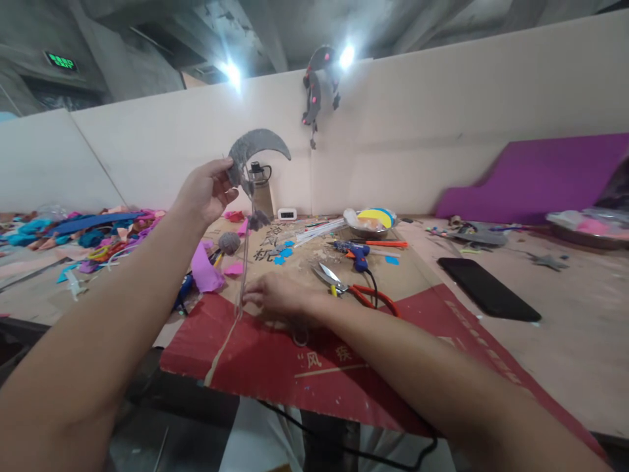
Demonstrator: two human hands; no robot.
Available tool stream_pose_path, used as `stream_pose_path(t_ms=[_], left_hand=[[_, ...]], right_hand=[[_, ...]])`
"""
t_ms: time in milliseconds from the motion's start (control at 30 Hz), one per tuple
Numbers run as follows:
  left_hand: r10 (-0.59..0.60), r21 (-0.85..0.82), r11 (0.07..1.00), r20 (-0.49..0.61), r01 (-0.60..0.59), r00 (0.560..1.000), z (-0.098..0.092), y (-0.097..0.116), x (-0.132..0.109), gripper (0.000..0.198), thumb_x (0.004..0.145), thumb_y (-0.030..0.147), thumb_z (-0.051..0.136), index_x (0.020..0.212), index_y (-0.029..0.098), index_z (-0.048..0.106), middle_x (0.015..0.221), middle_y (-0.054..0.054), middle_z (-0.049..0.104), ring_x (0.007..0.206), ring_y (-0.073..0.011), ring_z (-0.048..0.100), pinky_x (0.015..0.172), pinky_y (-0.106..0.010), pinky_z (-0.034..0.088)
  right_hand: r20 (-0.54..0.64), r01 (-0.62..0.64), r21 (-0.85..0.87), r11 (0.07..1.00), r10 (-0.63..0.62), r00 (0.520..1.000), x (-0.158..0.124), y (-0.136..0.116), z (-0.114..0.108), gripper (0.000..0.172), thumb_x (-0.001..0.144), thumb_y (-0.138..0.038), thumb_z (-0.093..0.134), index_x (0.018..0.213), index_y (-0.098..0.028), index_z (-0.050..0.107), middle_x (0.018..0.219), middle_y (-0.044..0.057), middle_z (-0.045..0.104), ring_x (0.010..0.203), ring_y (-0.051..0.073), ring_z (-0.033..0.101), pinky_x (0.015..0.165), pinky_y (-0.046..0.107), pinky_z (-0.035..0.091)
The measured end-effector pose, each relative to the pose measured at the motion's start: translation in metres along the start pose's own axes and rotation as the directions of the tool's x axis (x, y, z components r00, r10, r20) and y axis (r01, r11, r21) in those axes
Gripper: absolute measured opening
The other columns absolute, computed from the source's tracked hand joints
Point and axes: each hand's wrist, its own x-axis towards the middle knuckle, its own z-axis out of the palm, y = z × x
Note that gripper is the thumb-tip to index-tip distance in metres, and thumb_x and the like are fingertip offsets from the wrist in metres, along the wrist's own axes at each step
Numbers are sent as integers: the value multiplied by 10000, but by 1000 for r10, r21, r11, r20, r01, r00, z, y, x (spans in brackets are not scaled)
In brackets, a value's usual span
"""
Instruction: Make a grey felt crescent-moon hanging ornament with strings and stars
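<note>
My left hand (206,190) pinches a grey felt crescent moon (260,139) by its left side and holds it up above the table. Grey yarn (244,269) hangs down from the crescent, with a small grey felt piece (259,219) dangling on it. Low over the cardboard, the fingertips of my right hand (275,295) are closed on the lower part of that yarn. Its grip is partly hidden. A ball of grey yarn (228,242) lies behind. Red-handled scissors (361,292) rest open to the right, beside a blue glue gun (358,254).
Red and brown cardboard (236,357) covers the table's middle. A black phone (486,288) lies at right, coloured felt scraps (98,229) at left. Farther back stand a bottle (262,193), a small clock (287,214) and a bowl (368,229). A decorated crescent (313,95) hangs on the partition.
</note>
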Motion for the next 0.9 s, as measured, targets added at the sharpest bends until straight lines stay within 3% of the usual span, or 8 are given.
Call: stream_pose_path(t_ms=[200, 400, 500, 600, 667, 733, 800, 900], left_hand=[[62, 83, 995, 7, -63, 998, -5, 2, 6, 77, 740, 219, 620, 777, 180, 565, 732, -30, 678, 671, -133, 659, 503, -204, 465], [38, 69, 997, -5, -37, 999, -4, 6, 3, 30, 824, 190, 557, 820, 161, 548, 717, -54, 697, 654, -141, 689, 418, -155, 431], [21, 41, 999, -8, -21, 1000, -3, 8, 3, 24, 850, 179, 532, 851, 157, 542, 717, -62, 704, 644, -145, 696, 402, -149, 435], [-12, 3, 1000, -13, 12, 1000, -2, 11, 2, 53, 869, 179, 511, 902, 156, 545, 753, -81, 715, 659, -155, 704, 383, -142, 423], [-36, -6, 999, 2, 36, 999, -1, 13, 0, 64, 873, 179, 504, 915, 156, 546, 775, -86, 719, 671, -159, 708, 384, -140, 423], [-45, -6, 999, 34, 45, 998, 0, 13, -1, 71, 872, 180, 501, 916, 151, 549, 791, -90, 722, 681, -163, 710, 384, -139, 425], [-46, -11, 999, 61, 47, 997, 2, 13, -2, 88, 863, 184, 508, 927, 145, 554, 802, -98, 724, 687, -170, 710, 377, -141, 420], [-47, -27, 998, 91, 50, 995, 3, 11, -1, 107, 849, 187, 518, 939, 141, 554, 827, -111, 726, 709, -181, 713, 369, -142, 407]], right_hand=[[314, 164, -79, 983, -132, 940, -7, -19, 9, 207, 898, -230, 481, 906, -140, 667, 849, 7, 660, 737, 97, 550, 679, 179, 378], [365, 232, -145, 962, -166, 916, -12, -30, 11, 214, 898, -254, 475, 947, -149, 655, 889, 15, 661, 718, 95, 519, 661, 198, 365], [233, 102, -224, 969, -49, 971, -14, -34, 6, 192, 880, -269, 494, 846, -165, 651, 806, 15, 645, 674, 108, 504, 621, 224, 354], [-84, -171, -235, 957, 155, 984, -14, -33, -2, 247, 878, -364, 525, 787, -168, 645, 789, 42, 636, 699, 137, 528, 644, 250, 374], [-354, -317, -187, 930, 237, 905, -11, -29, -8, 266, 838, -412, 595, 865, -152, 645, 939, 88, 639, 871, 185, 556, 767, 283, 403], [-515, -418, -112, 902, 307, 801, -8, -22, -12, 394, 771, -437, 674, 1002, -122, 621, 1101, 135, 599, 1059, 246, 517, 898, 343, 387], [-567, -474, -34, 880, 374, 734, -5, -15, -16, 585, 708, -456, 727, 1143, -99, 567, 1204, 161, 554, 1168, 290, 465, 987, 403, 344], [-578, -443, 93, 892, 411, 705, 0, -4, -17, 847, 644, -450, 768, 1342, -117, 422, 1357, 168, 460, 1292, 318, 375, 1065, 444, 280]])
